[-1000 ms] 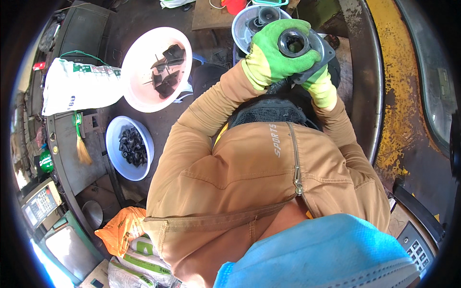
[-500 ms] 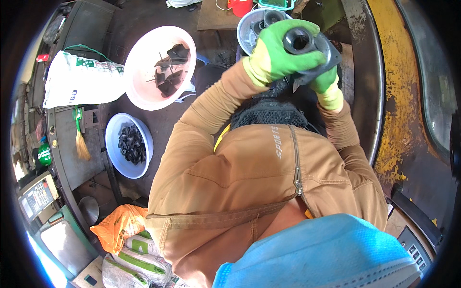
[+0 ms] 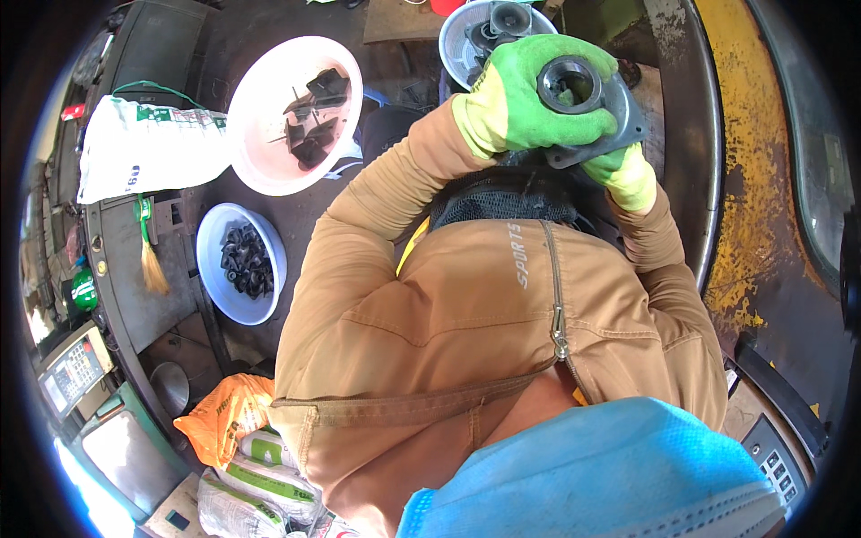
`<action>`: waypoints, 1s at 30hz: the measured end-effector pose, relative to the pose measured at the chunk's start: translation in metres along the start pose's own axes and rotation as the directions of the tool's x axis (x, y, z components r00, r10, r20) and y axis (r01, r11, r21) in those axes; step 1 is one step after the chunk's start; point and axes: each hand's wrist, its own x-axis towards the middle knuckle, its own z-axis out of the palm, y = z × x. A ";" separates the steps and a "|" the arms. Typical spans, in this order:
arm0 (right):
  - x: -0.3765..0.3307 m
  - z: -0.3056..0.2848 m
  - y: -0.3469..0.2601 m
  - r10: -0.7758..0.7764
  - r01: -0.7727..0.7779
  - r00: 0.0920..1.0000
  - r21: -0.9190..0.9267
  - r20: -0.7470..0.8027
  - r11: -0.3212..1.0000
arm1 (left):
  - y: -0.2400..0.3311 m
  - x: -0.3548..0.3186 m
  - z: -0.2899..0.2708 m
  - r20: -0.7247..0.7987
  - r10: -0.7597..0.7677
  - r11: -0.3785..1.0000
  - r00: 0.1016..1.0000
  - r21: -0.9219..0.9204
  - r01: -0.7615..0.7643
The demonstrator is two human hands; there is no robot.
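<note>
Green-gloved left hand (image 3: 525, 99) is wrapped over the dark grey metal flange plate with a round central bore (image 3: 587, 103), fingers curled across its top. The right hand (image 3: 628, 175) grips the plate's lower edge from beneath; finger detail hidden. Versus a second ago the plate has tilted, bore now facing up at the camera, hands slightly lower. Judgement: inspecting or re-seating, not yet set down. Beyond: grey round bowl of dark parts (image 3: 466, 31) just behind the hands; pink bowl (image 3: 260, 152) and blue bowl (image 3: 211, 269) well left.
</note>
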 end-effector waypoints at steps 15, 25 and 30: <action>-0.025 0.002 0.049 0.364 -0.420 0.899 0.247 0.245 0.873 | -0.003 0.011 -0.014 0.647 -0.053 0.861 0.761 -0.357 0.363; 0.014 -0.025 0.051 0.391 -0.348 0.918 0.607 0.067 0.715 | -0.026 -0.005 -0.043 0.085 -0.100 0.995 0.991 0.031 0.097; 0.023 -0.013 0.023 0.369 -0.364 0.921 0.601 0.122 0.711 | -0.045 -0.029 -0.034 0.467 -0.551 -0.317 0.691 -0.884 0.344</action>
